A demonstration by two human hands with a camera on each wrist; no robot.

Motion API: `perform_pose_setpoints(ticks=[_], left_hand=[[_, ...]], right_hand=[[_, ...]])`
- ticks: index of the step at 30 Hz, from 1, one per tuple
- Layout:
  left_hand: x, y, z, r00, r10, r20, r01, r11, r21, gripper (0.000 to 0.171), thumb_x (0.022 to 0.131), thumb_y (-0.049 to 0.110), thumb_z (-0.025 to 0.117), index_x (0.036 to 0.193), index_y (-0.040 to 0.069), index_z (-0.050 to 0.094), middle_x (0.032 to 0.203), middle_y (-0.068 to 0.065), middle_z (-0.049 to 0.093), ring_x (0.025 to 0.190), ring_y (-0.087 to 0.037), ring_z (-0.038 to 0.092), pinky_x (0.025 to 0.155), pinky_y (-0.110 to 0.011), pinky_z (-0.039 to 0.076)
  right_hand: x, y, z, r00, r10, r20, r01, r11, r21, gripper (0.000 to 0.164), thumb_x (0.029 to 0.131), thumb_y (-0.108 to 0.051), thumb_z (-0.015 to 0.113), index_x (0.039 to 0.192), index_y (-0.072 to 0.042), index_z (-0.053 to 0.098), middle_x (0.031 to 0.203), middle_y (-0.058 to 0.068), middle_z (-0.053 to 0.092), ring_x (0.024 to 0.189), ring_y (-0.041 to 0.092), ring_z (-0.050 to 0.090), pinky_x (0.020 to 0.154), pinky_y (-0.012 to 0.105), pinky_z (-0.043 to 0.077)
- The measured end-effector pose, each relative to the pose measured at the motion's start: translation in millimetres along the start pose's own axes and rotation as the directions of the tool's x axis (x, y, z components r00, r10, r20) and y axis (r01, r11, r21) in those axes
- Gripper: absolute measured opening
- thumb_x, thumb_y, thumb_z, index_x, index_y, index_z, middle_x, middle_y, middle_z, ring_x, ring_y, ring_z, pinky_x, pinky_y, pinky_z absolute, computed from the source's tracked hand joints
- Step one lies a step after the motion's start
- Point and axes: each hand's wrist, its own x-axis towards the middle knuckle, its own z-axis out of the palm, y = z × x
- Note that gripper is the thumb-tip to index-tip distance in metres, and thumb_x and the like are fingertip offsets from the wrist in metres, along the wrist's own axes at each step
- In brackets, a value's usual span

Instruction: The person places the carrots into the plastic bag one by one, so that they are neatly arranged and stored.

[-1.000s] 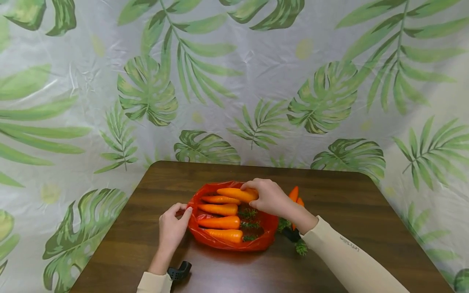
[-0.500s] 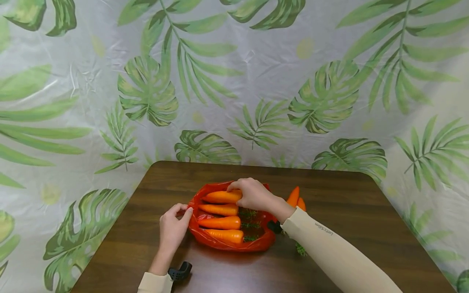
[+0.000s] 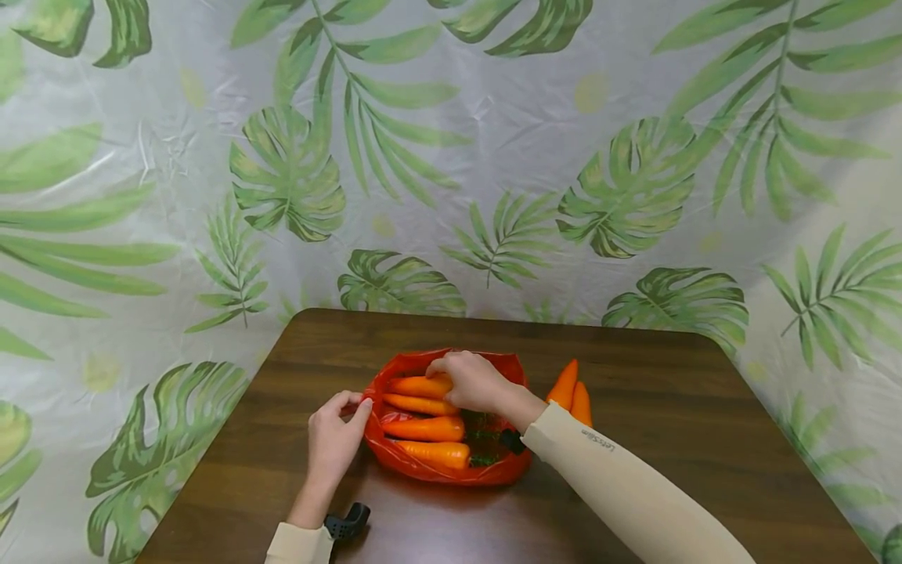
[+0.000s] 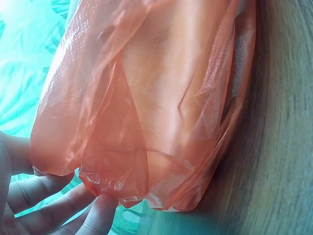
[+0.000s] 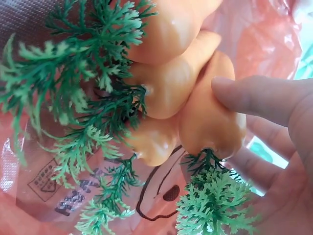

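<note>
A red plastic bag (image 3: 493,475) lies open on the table with several orange carrots (image 3: 426,428) side by side in it, green tops toward the right. My left hand (image 3: 337,431) pinches the bag's left rim between thumb and fingers; the left wrist view shows the thin bag wall (image 4: 117,161) gathered at the fingertips. At the back of the bag, my right hand (image 3: 479,382) grips a carrot (image 3: 417,386). Seen from the right wrist, the thumb presses on that carrot (image 5: 212,115), the fingers lie behind it, and its leafy top (image 5: 210,200) hangs free beside the other carrots.
To the right of the bag, two more carrots (image 3: 564,385) lie on the brown wooden table (image 3: 669,407), partly hidden by the right sleeve (image 3: 606,462). A black wrist device (image 3: 348,522) is at the left wrist. Behind the table hangs a leaf-patterned sheet (image 3: 493,141).
My right hand has moved left and brought its carrot down into the back of the bag, beside the others. The left hand has stayed at the bag's rim.
</note>
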Motion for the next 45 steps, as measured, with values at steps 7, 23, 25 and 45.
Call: perform_pose_setpoints(ticks=[7, 23, 25, 45], left_hand=[[-0.1, 0.0, -0.7, 1.000, -0.011, 0.007, 0.011, 1.000, -0.001, 0.006, 0.091, 0.016, 0.076, 0.089, 0.011, 0.074, 0.095, -0.006, 0.074, 0.089, -0.025, 0.069, 0.080, -0.044, 0.059], [0.8, 1.0, -0.4, 1.000, -0.005, 0.001, 0.005, 1.000, 0.010, 0.007, 0.091, 0.018, 0.075, 0.087, 0.013, 0.074, 0.093, -0.004, 0.074, 0.088, -0.023, 0.069, 0.080, -0.043, 0.059], [0.5, 0.7, -0.4, 1.000, -0.006, 0.001, 0.006, 1.000, 0.010, 0.006, 0.091, 0.018, 0.076, 0.087, 0.012, 0.074, 0.093, -0.004, 0.074, 0.087, -0.023, 0.069, 0.079, -0.044, 0.059], [-0.6, -2.8, 0.6, 1.000, -0.001, -0.004, 0.001, 1.000, 0.018, 0.008, 0.091, 0.017, 0.076, 0.091, 0.009, 0.075, 0.094, -0.007, 0.074, 0.088, -0.026, 0.070, 0.081, -0.045, 0.059]], right_hand=[[7.1, -1.7, 4.1, 1.000, 0.001, -0.019, -0.002, 0.999, -0.034, 0.044, 0.082, -0.006, 0.076, 0.124, -0.018, 0.070, 0.114, -0.001, 0.067, 0.102, 0.019, 0.063, 0.089, 0.035, 0.054], [4.6, -7.7, 2.7, 0.997, 0.023, -0.068, -0.031, 0.993, -0.115, 0.038, 0.085, -0.018, 0.079, 0.121, -0.024, 0.071, 0.109, -0.002, 0.062, 0.087, 0.016, 0.060, 0.068, 0.033, 0.054], [1.9, -8.5, -0.1, 0.997, 0.017, -0.078, -0.025, 0.993, -0.112, 0.039, 0.085, -0.017, 0.079, 0.123, -0.023, 0.071, 0.110, -0.001, 0.063, 0.089, 0.016, 0.060, 0.071, 0.034, 0.054], [-52.1, -1.4, -51.3, 0.952, 0.120, -0.281, -0.102, 0.992, 0.077, 0.040, 0.087, -0.020, 0.080, 0.125, -0.025, 0.070, 0.116, -0.008, 0.065, 0.097, 0.015, 0.063, 0.078, 0.036, 0.055]])
